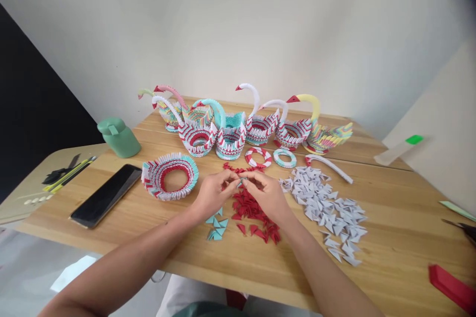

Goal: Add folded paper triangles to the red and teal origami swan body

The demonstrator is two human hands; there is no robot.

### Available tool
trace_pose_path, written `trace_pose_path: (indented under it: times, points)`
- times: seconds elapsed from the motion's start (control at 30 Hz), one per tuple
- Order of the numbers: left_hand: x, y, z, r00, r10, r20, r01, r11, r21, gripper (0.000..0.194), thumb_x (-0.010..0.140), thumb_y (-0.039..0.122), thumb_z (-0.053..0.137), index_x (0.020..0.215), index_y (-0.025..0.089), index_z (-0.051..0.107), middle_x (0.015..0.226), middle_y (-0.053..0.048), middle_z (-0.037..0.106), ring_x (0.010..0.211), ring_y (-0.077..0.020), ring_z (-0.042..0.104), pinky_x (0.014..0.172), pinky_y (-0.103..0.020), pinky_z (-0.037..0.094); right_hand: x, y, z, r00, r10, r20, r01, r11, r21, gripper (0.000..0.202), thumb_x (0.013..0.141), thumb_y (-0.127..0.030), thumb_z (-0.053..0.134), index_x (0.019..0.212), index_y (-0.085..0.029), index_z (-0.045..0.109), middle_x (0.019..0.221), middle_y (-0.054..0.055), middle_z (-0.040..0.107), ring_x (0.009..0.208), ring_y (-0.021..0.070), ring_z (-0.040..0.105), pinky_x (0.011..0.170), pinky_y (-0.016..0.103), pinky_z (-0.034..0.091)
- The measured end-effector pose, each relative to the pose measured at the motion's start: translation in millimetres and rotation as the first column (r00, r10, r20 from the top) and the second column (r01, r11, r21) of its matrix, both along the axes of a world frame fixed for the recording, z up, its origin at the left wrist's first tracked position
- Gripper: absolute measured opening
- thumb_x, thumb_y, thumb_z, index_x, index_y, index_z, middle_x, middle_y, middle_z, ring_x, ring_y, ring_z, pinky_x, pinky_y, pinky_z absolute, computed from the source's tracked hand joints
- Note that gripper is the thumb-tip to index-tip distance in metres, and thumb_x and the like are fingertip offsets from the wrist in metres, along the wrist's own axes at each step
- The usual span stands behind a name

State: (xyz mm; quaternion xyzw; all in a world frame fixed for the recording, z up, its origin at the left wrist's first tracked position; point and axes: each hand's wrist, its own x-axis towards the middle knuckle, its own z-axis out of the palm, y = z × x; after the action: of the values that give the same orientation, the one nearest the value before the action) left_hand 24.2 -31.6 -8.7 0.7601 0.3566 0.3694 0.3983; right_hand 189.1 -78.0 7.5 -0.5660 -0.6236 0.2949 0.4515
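Observation:
My left hand [215, 192] and my right hand [268, 197] meet over the middle of the table, fingertips pinched on a small teal folded paper piece [241, 181]. Much of that piece is hidden by the fingers. Beneath and between my hands spreads a pile of red folded paper triangles [253, 208]. Several teal paper triangles [219, 228] lie by my left wrist. To the right of my right hand is a heap of pale grey-white paper triangles [323, 203]. A round paper bowl [189, 189] of red, white and teal pieces sits left of my left hand.
Several finished paper swans [230, 141] line the back. Before them lie a red-white ring [248, 156], a teal-white ring [284, 164] and a loose white swan neck [334, 166]. At left are a phone [107, 195] and a green bottle [121, 138]; a red object [451, 287] lies at right.

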Motion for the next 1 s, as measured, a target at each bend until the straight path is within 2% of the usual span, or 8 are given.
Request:
trace_pose_path:
  times: [0.2, 0.53, 0.6, 0.67, 0.8, 0.87, 1.0]
  points:
    - [-0.8, 0.4, -2.5, 1.0, -0.013, 0.0, 0.013, 1.0, 0.023, 0.017, 0.089, 0.029, 0.051, 0.084, 0.017, 0.063, 0.068, 0.002, 0.061, 0.06, -0.0104, 0.051, 0.057, -0.02, 0.038, -1.2, -1.7, 3.1, 1.0, 0.004, -0.011, -0.004, 1.0, -0.02, 0.024, 0.084, -0.027, 0.057, 0.101, -0.02, 0.072, 0.098, 0.006, 0.074, 0.086, 0.0211, 0.067, 0.078, 0.033, 0.051]
    - [-0.6, 1.1, -5.4, 0.999, 0.026, -0.033, -0.024, 0.998, 0.06, 0.015, 0.088, 0.029, 0.053, 0.083, 0.018, 0.062, 0.069, 0.001, 0.063, 0.06, -0.0114, 0.054, 0.056, -0.02, 0.039, 0.0, -0.7, -1.6, 1.0, 0.024, 0.013, -0.024, 0.999, 0.03, 0.023, 0.083, -0.021, 0.057, 0.1, -0.022, 0.071, 0.094, 0.003, 0.074, 0.082, 0.0188, 0.066, 0.076, 0.031, 0.051]
    - [-0.8, 0.5, -4.1, 0.997, 0.046, -0.066, -0.039, 0.993, 0.111, 0.014, 0.089, 0.028, 0.052, 0.084, 0.019, 0.062, 0.071, 0.001, 0.065, 0.061, -0.0118, 0.056, 0.057, -0.021, 0.04, -0.4, -0.8, -1.5, 1.0, 0.02, 0.006, -0.021, 0.999, 0.03, 0.023, 0.082, -0.021, 0.056, 0.1, -0.022, 0.07, 0.094, 0.003, 0.074, 0.082, 0.019, 0.066, 0.077, 0.032, 0.051]
    - [-0.8, -0.8, -1.6, 0.988, 0.085, -0.131, -0.053, 0.971, 0.232, 0.012, 0.088, 0.025, 0.053, 0.085, 0.019, 0.062, 0.074, -0.001, 0.068, 0.064, -0.0131, 0.059, 0.058, -0.022, 0.041, -1.5, -1.0, -1.0, 1.0, 0.012, -0.008, -0.012, 1.0, 0.028, 0.022, 0.082, -0.021, 0.056, 0.099, -0.022, 0.07, 0.094, 0.004, 0.074, 0.083, 0.0194, 0.067, 0.078, 0.032, 0.051]
    - [-0.2, -4.5, 2.9, 0.964, 0.15, -0.221, -0.016, 0.858, 0.513, 0.012, 0.088, 0.021, 0.052, 0.082, 0.02, 0.063, 0.078, -0.005, 0.07, 0.073, -0.0171, 0.064, 0.065, -0.025, 0.043, -5.3, -1.0, -1.5, 0.999, -0.003, -0.045, 0.004, 1.0, 0.017, 0.019, 0.08, -0.02, 0.053, 0.093, -0.021, 0.067, 0.09, 0.003, 0.073, 0.079, 0.0187, 0.067, 0.075, 0.032, 0.052]
    - [-0.1, -5.8, 2.8, 0.957, 0.177, -0.23, -0.02, 0.831, 0.555, 0.012, 0.088, 0.022, 0.053, 0.086, 0.02, 0.064, 0.079, -0.005, 0.071, 0.074, -0.018, 0.065, 0.065, -0.026, 0.044, -7.3, -0.8, -2.9, 0.997, -0.023, -0.071, 0.024, 1.0, 0.007, 0.017, 0.079, -0.02, 0.053, 0.089, -0.021, 0.066, 0.085, 0.002, 0.072, 0.075, 0.0181, 0.066, 0.072, 0.031, 0.052]
    - [0.1, -6.0, -1.2, 0.95, 0.2, -0.241, -0.05, 0.857, 0.513, 0.015, 0.087, 0.025, 0.056, 0.101, 0.02, 0.061, 0.088, -0.006, 0.072, 0.079, -0.02, 0.067, 0.068, -0.028, 0.048, -10.1, -1.1, -7.0, 0.99, -0.093, -0.107, 0.095, 0.995, 0.009, 0.013, 0.078, -0.022, 0.054, 0.086, -0.021, 0.064, 0.078, 0.002, 0.071, 0.07, 0.0187, 0.066, 0.068, 0.03, 0.052]
